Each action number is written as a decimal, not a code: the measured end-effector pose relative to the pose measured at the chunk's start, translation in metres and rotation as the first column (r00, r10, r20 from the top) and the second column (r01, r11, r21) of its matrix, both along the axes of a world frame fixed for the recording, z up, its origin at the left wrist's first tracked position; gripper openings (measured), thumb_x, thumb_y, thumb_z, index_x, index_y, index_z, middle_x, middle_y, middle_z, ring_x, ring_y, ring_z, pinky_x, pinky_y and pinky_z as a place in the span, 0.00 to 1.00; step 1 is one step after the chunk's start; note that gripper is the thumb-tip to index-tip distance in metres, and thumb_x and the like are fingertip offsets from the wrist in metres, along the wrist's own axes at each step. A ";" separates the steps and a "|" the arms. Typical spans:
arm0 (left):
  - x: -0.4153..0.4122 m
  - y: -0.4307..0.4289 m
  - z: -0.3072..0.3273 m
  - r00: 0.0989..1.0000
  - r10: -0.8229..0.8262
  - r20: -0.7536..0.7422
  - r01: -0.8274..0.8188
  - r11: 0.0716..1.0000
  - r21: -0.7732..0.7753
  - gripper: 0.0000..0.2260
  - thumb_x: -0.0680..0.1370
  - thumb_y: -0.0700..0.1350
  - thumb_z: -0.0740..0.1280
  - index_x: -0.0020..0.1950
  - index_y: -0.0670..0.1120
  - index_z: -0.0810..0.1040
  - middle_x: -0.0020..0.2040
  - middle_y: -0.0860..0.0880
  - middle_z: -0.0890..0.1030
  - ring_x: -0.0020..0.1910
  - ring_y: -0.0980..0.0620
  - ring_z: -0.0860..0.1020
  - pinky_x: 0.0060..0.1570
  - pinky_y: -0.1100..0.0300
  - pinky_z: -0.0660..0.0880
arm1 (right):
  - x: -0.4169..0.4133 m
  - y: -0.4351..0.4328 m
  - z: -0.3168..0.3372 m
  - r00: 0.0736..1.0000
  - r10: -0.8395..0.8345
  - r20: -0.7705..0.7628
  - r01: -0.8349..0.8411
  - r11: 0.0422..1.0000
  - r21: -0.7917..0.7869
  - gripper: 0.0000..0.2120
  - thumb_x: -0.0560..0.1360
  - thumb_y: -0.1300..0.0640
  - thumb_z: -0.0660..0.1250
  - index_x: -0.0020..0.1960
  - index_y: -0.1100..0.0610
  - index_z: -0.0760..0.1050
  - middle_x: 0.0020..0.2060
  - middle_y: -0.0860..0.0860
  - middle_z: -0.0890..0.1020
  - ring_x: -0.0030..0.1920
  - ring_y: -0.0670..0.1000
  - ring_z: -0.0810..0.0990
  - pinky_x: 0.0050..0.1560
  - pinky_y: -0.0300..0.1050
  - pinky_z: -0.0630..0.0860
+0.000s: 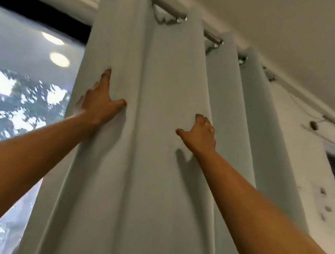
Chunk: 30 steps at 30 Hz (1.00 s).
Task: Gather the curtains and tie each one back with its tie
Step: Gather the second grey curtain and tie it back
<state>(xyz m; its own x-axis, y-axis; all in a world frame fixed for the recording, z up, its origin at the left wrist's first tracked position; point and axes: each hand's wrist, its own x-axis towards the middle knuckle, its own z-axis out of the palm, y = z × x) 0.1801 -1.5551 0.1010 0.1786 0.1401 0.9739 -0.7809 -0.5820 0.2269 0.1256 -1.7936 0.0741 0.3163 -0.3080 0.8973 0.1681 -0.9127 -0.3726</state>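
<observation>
A: Location of the curtain (pixel 161 104)?
B: Hanging in pleats from the rod (pixel 211 36), just right of the window (pixel 16 81).
A: Hands?
B: Left hand (pixel 98 102) pressed flat on the left fold, thumb spread. Right hand (pixel 201 135) grips a middle pleat with curled fingers.

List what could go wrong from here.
1. The left hand only lies flat on the curtain, so gathered folds may slip back out.
2. The right hand curls into a fold high up; a hard tug could strain the rod.
3. No tie is in view.
</observation>
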 end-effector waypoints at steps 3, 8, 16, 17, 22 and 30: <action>0.001 -0.007 0.038 0.999 0.041 0.006 -0.041 0.997 -0.061 0.37 0.75 0.55 0.68 0.79 0.55 0.51 0.72 0.42 0.70 0.67 0.36 0.70 0.64 0.45 0.68 | 0.014 -0.014 0.054 0.990 0.119 0.078 -0.124 0.990 0.067 0.41 0.72 0.45 0.69 0.76 0.56 0.50 0.74 0.58 0.57 0.73 0.61 0.57 0.68 0.59 0.62; 0.007 -0.027 0.087 1.000 0.022 -0.010 -0.023 0.993 -0.115 0.30 0.78 0.49 0.65 0.78 0.52 0.56 0.71 0.43 0.70 0.66 0.38 0.71 0.64 0.46 0.69 | 0.031 -0.043 0.113 0.951 0.269 0.153 -0.282 0.957 0.067 0.41 0.73 0.51 0.69 0.75 0.56 0.48 0.69 0.59 0.66 0.66 0.61 0.69 0.61 0.52 0.69; 0.000 -0.107 0.114 0.985 -0.160 0.061 0.163 0.986 -0.044 0.19 0.78 0.38 0.58 0.68 0.49 0.74 0.63 0.43 0.77 0.60 0.42 0.75 0.55 0.56 0.71 | 0.042 -0.056 0.150 0.858 0.432 0.278 -0.440 0.897 -0.036 0.31 0.75 0.62 0.59 0.75 0.53 0.53 0.63 0.59 0.73 0.61 0.60 0.73 0.54 0.45 0.70; -0.006 -0.119 0.119 0.975 -0.216 0.059 0.217 0.976 -0.016 0.18 0.79 0.38 0.58 0.67 0.48 0.75 0.60 0.43 0.78 0.58 0.42 0.76 0.52 0.57 0.72 | 0.041 -0.058 0.153 0.849 0.451 0.277 -0.465 0.885 -0.017 0.30 0.75 0.63 0.58 0.75 0.53 0.54 0.64 0.59 0.72 0.62 0.60 0.73 0.56 0.46 0.70; -0.042 -0.171 0.140 0.961 -0.272 -0.055 0.277 0.951 0.139 0.15 0.81 0.39 0.56 0.66 0.47 0.73 0.52 0.41 0.76 0.43 0.45 0.76 0.23 0.63 0.71 | 0.032 -0.066 0.172 0.840 0.477 0.258 -0.494 0.869 -0.001 0.24 0.75 0.64 0.59 0.71 0.58 0.62 0.64 0.60 0.72 0.63 0.62 0.72 0.62 0.50 0.71; -0.022 -0.170 0.123 0.953 -0.181 -0.244 0.246 0.932 0.267 0.18 0.79 0.41 0.59 0.69 0.51 0.72 0.63 0.45 0.76 0.55 0.46 0.76 0.47 0.55 0.73 | 0.002 -0.089 0.163 0.745 0.659 0.101 -0.665 0.746 0.036 0.12 0.79 0.58 0.61 0.61 0.57 0.73 0.54 0.55 0.78 0.47 0.53 0.78 0.42 0.50 0.75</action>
<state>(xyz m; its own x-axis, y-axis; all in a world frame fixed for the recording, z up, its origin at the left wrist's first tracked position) 0.1579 -1.7251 0.2244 0.3791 -0.2077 0.9017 -0.8462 -0.4722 0.2470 0.1281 -1.8829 0.2370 0.3943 -0.1057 0.9129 0.7514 -0.5348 -0.3865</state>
